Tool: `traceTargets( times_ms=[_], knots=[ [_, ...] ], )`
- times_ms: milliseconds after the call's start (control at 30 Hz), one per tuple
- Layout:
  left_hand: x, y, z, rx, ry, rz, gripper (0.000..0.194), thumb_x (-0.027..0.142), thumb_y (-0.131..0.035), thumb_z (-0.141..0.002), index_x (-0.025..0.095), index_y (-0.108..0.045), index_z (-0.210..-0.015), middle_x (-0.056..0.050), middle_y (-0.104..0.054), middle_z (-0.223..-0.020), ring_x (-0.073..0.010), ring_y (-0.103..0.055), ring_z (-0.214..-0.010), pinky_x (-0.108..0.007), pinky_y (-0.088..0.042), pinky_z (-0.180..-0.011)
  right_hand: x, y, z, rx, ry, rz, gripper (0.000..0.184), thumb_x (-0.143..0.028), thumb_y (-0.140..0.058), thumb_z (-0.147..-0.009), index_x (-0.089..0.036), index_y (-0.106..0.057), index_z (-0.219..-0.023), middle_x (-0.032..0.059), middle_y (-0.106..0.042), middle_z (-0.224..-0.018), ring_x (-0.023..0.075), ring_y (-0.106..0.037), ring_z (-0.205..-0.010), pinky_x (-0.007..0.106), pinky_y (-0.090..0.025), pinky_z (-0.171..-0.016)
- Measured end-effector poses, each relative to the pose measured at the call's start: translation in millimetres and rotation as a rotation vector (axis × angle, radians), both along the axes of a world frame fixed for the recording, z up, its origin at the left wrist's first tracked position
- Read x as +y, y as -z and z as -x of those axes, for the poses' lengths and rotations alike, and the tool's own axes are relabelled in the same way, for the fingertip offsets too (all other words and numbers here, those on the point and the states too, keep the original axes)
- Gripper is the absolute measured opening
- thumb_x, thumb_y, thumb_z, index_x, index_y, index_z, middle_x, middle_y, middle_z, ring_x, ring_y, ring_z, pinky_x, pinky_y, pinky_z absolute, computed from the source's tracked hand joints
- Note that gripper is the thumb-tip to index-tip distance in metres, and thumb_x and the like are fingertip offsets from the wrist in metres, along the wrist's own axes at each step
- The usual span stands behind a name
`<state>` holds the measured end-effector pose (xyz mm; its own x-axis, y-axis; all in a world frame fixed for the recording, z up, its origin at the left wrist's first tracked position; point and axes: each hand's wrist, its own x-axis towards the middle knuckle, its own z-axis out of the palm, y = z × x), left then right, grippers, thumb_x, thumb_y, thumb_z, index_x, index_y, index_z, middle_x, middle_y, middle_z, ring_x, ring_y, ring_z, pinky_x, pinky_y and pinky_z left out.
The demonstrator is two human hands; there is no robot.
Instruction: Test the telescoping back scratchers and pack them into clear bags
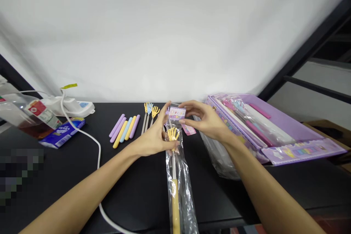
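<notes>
A yellow back scratcher (175, 193) with a claw-shaped head and a metal shaft lies lengthwise inside a clear plastic sleeve (188, 190). My left hand (153, 137) is closed around the bag near the claw, thumb below it and a finger reaching up along the edge. With my right hand (204, 117) I pinch the right side of a small printed card (177, 113) at the bag's top. Beyond my left hand, several loose claw heads on metal rods (148, 111) lie on the black table. Another pink card (188, 129) rests under my right fingers.
Several pastel handles (124, 129) lie left of centre. A purple display box (255, 128) holding packaged items stands on the right beside a clear plastic bag (219, 157). At left are a bottle (30, 113), a blue tissue pack (63, 133), a power strip (72, 106) and a white cable (97, 153).
</notes>
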<state>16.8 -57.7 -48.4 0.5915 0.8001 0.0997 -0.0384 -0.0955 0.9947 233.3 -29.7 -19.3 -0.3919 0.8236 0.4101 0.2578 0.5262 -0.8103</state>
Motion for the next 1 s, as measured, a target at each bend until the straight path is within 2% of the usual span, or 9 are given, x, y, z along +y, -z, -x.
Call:
traceTargets(
  times_ms=[133,200,300,367,467,633,700,833,1000],
  knots=[
    [0.8,1.2,0.3,0.0,0.013,0.01,0.121,0.02,-0.079,-0.078,0.056,0.01,-0.152,-0.021,-0.007,-0.165,-0.0159,-0.073,-0.068,-0.04,-0.064,-0.062,-1.4,1.1,5.2,-0.028,0.094,-0.089,0.025,-0.031,-0.078,-0.078,-0.02,-0.073,-0.1,0.0059,-0.074,-0.099,0.0221,-0.067,-0.091,0.04,-0.055,-0.085],
    [1.9,1.5,0.6,-0.005,0.019,0.018,0.121,0.02,-0.079,-0.078,0.055,0.01,-0.152,-0.021,-0.017,-0.162,-0.0163,-0.073,-0.068,-0.039,-0.064,-0.062,-2.2,3.4,6.9,0.011,0.111,-0.07,0.023,-0.032,-0.077,-0.079,-0.019,-0.074,-0.097,0.0064,-0.075,-0.095,0.0219,-0.069,-0.086,0.038,-0.056,-0.08],
    [2.9,1.0,0.2,-0.013,0.027,0.024,0.119,0.021,-0.079,-0.079,0.051,0.009,-0.154,-0.02,-0.036,-0.153,-0.0165,-0.074,-0.068,-0.036,-0.063,-0.063,-3.1,7.3,7.4,0.087,0.114,-0.084,0.028,-0.029,-0.078,-0.077,-0.022,-0.07,-0.103,0.0043,-0.074,-0.1,0.0192,-0.069,-0.084,0.035,-0.057,-0.079],
    [2.8,0.4,-0.4,-0.01,0.015,0.024,0.118,0.021,-0.079,-0.079,0.049,0.007,-0.155,-0.019,-0.041,-0.15,-0.0169,-0.074,-0.068,-0.036,-0.062,-0.064,-3.8,8.4,6.8,0.116,0.116,-0.097,0.028,-0.027,-0.079,-0.076,-0.024,-0.068,-0.102,0.0025,-0.072,-0.099,0.0182,-0.068,-0.085,0.034,-0.057,-0.08],
    [2.2,0.2,-0.9,-0.003,-0.007,0.022,0.116,0.023,-0.08,-0.077,0.047,0.002,-0.155,-0.019,-0.043,-0.147,-0.0184,-0.075,-0.067,-0.037,-0.061,-0.064,-4.5,7.7,6.2,0.115,0.128,-0.099,0.019,-0.028,-0.077,-0.078,-0.023,-0.067,-0.094,0.0021,-0.071,-0.094,0.0188,-0.068,-0.086,0.035,-0.057,-0.081],
    [2.3,1.7,0.0,0.0,-0.011,0.022,0.112,0.025,-0.081,-0.077,0.039,-0.004,-0.156,-0.016,-0.06,-0.127,-0.0202,-0.075,-0.069,-0.039,-0.061,-0.07,-5.2,6.0,7.3,0.105,0.139,-0.131,0.012,-0.03,-0.075,-0.081,-0.021,-0.069,-0.083,0.003,-0.071,-0.083,0.0193,-0.067,-0.081,0.036,-0.056,-0.077],
    [2.1,1.2,0.1,-0.004,-0.01,0.025,0.11,0.025,-0.082,-0.076,0.04,-0.006,-0.155,-0.016,-0.059,-0.13,-0.0199,-0.074,-0.068,-0.039,-0.061,-0.068,-6.3,5.3,8.4,0.086,0.119,-0.148,0.01,-0.03,-0.074,-0.083,-0.021,-0.069,-0.085,0.0029,-0.071,-0.085,0.019,-0.067,-0.082,0.036,-0.055,-0.078],
    [1.2,-2.1,-1.0,-0.027,0.017,0.028,0.1,0.026,-0.08,-0.078,0.042,-0.013,-0.151,-0.018,-0.044,-0.146,-0.0211,-0.075,-0.069,-0.038,-0.062,-0.063,-9.0,4.2,10.4,0.025,0.063,-0.156,0.011,-0.029,-0.068,-0.088,-0.023,-0.069,-0.097,0.0039,-0.071,-0.094,0.0184,-0.066,-0.084,0.035,-0.055,-0.076],
    [1.8,-3.8,-1.0,0.02,-0.02,0.022,0.092,0.026,-0.081,-0.076,0.036,-0.021,-0.145,-0.02,-0.041,-0.149,-0.0137,-0.072,-0.062,-0.032,-0.06,-0.058,-8.2,7.2,11.0,0.016,0.088,-0.154,0.013,-0.029,-0.065,-0.09,-0.023,-0.07,-0.1,0.0052,-0.072,-0.098,0.019,-0.066,-0.086,0.036,-0.055,-0.076]
  ],
)
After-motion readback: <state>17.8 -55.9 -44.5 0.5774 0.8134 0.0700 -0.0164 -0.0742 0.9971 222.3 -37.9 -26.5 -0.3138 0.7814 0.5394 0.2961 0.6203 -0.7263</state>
